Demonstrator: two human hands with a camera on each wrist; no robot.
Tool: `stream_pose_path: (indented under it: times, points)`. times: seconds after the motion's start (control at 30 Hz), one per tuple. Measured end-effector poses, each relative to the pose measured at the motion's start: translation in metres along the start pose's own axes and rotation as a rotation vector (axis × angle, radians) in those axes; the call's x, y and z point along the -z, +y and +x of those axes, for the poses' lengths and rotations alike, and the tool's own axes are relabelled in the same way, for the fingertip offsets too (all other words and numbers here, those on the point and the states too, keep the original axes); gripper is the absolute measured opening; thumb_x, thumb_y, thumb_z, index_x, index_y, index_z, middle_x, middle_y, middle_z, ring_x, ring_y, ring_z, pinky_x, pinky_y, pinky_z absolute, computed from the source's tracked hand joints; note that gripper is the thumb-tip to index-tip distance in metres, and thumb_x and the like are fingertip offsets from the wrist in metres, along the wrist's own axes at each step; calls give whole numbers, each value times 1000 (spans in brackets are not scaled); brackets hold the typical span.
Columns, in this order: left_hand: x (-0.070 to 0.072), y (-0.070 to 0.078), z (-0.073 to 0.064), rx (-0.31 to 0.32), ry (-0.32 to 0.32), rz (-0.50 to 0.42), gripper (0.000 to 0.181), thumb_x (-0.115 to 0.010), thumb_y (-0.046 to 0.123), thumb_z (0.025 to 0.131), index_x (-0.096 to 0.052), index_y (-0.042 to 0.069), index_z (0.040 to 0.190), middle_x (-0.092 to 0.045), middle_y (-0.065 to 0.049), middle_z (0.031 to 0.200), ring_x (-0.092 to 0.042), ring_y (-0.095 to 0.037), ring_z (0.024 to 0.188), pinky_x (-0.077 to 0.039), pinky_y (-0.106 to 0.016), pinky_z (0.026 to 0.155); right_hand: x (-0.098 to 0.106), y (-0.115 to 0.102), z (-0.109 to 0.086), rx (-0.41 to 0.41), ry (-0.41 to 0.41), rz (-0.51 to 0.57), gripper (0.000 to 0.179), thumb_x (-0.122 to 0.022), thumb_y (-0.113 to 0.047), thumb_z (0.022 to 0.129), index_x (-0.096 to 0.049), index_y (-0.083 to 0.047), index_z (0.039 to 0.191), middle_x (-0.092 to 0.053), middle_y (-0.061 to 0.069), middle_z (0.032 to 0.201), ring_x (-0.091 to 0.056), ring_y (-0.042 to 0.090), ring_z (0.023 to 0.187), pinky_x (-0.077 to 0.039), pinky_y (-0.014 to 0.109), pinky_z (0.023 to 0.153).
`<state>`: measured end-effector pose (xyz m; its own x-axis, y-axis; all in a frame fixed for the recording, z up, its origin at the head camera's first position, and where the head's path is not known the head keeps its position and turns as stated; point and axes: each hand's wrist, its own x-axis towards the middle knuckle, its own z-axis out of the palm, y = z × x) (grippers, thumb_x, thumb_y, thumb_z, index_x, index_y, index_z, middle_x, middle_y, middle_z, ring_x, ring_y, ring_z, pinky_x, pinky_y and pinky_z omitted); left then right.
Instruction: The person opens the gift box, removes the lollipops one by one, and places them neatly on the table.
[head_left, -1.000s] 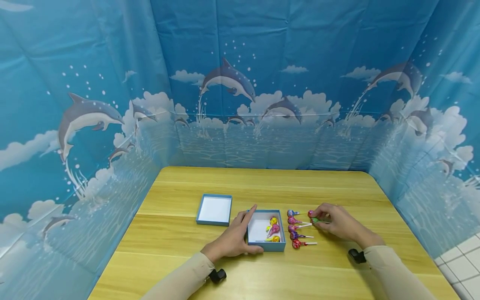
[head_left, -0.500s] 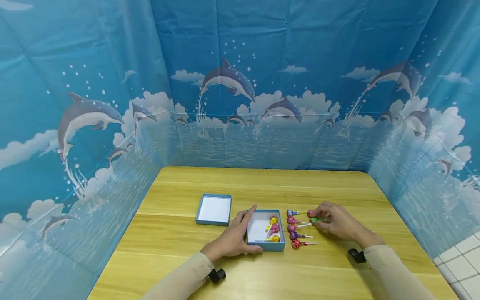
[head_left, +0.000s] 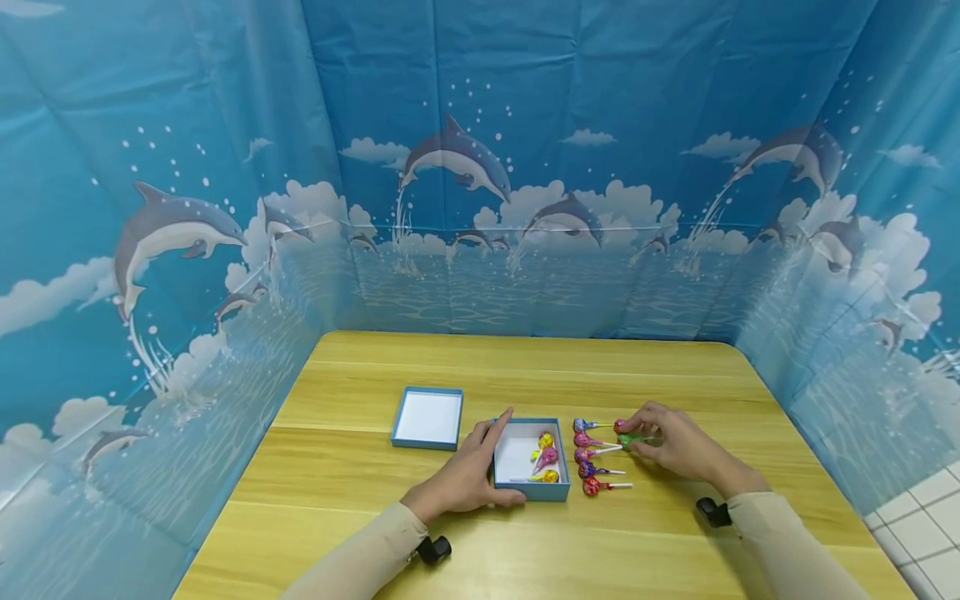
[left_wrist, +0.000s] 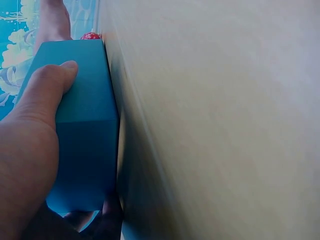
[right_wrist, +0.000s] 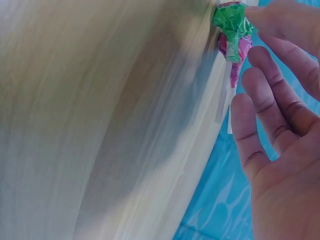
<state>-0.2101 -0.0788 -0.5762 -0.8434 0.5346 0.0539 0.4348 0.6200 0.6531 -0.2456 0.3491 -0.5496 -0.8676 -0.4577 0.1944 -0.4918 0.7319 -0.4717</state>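
My left hand grips the near left corner of a blue open box, its thumb on the front wall, as the left wrist view shows. Inside the box lie two yellow lollipops and a pink lollipop. My right hand is at a green-wrapped lollipop on the table, pinching its head with thumb and forefinger; the other fingers are loosely bent. Just behind it lies another pink lollipop, close to the fingertips. The forefinger's contact is partly hidden.
Between box and right hand, several lollipops lie in a column, heads left, among them a blue one and a red one. A blue lid, white inside, lies left of the box. Dolphin-print curtains border the wooden table.
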Motion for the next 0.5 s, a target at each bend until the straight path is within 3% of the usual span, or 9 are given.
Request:
stream_pose_path:
  times: [0.23, 0.5]
  points:
    - [0, 0, -1, 3, 2, 13, 139, -97, 62, 93, -2, 31, 190, -38, -22, 181, -58, -36, 150, -56, -59, 123, 2, -9, 0, 21, 25, 25, 21, -91, -10, 103, -85, -18, 122, -80, -4, 119, -70, 10, 97, -65, 32, 83]
    - [-1, 1, -1, 7, -2, 3, 139, -96, 63, 94, 0, 33, 190, -36, -22, 183, -57, -37, 153, -55, -60, 124, 2, -20, 2, 39, 46, -19, 15, -89, -13, 105, -86, -18, 119, -80, -5, 116, -72, 16, 99, -65, 37, 85]
